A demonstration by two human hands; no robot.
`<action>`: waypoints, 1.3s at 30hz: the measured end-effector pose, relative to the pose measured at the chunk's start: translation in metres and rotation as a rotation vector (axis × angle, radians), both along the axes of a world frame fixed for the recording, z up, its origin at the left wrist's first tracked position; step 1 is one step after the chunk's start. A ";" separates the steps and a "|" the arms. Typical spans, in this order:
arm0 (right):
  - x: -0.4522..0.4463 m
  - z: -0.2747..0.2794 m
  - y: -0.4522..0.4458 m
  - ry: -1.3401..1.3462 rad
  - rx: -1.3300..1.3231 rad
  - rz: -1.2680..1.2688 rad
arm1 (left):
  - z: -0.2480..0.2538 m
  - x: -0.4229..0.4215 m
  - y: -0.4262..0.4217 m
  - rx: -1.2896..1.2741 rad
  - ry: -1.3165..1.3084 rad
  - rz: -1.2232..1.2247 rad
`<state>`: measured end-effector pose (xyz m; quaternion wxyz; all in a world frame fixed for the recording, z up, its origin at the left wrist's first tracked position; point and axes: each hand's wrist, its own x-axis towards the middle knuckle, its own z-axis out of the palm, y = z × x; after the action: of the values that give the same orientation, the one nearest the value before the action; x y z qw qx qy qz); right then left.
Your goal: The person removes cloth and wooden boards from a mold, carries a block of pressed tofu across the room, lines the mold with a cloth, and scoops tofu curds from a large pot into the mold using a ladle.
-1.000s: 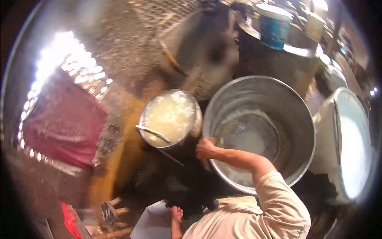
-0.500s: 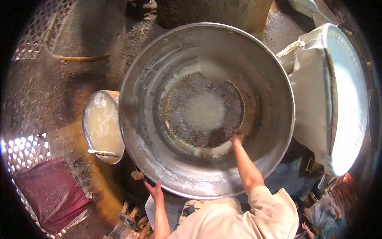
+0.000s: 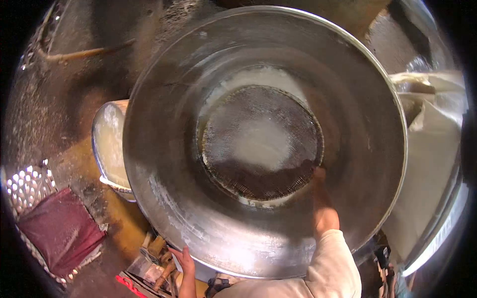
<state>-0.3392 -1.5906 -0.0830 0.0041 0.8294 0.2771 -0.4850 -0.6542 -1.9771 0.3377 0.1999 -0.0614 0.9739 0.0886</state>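
A wide metal vat (image 3: 362, 124) fills the middle of the head view. Down inside it lies a round, dark woven basket (image 3: 223, 119), with pale cloudy liquid (image 3: 266, 144) pooled at its centre and a whitish layer around its edge. My right hand (image 3: 319, 175) reaches into the vat and is closed on the basket's right edge; its fingers are partly shadowed. At the near left of the vat, my left hand (image 3: 186, 261) rests against the outer rim, its fingers stretched and apart.
A bucket (image 3: 110, 144) with pale contents stands against the vat's left side. A dark red cloth (image 3: 64, 231) lies over a perforated crate at lower left. Wooden pieces (image 3: 156, 253) sit near my left hand. Pale cloth (image 3: 427, 144) drapes at the right.
The view has come closer over the vat, which looks larger. My right hand remains at the basket's edge, and the basket appears slightly turned or tilted. My left hand stays by the rim.
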 end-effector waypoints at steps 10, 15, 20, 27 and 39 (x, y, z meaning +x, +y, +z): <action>-0.022 0.097 0.015 0.088 0.151 0.033 | -0.012 0.000 -0.015 0.301 0.041 -0.035; -0.064 0.187 -0.001 0.343 0.481 0.021 | 0.001 -0.006 -0.034 0.672 0.037 0.022; -0.125 0.293 -0.029 0.480 0.589 0.218 | -0.008 -0.009 -0.087 0.908 0.050 0.135; -0.127 0.383 -0.067 0.023 0.987 0.453 | -0.082 0.020 -0.249 0.855 -0.243 0.636; -0.168 0.704 -0.195 -0.526 1.806 0.918 | -0.200 0.060 -0.509 0.915 -0.366 0.994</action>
<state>-0.5069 -1.7858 0.6215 -0.3732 0.4185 0.8150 0.1460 -0.5946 -2.4861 0.1380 0.3022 -0.4233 0.6458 0.5589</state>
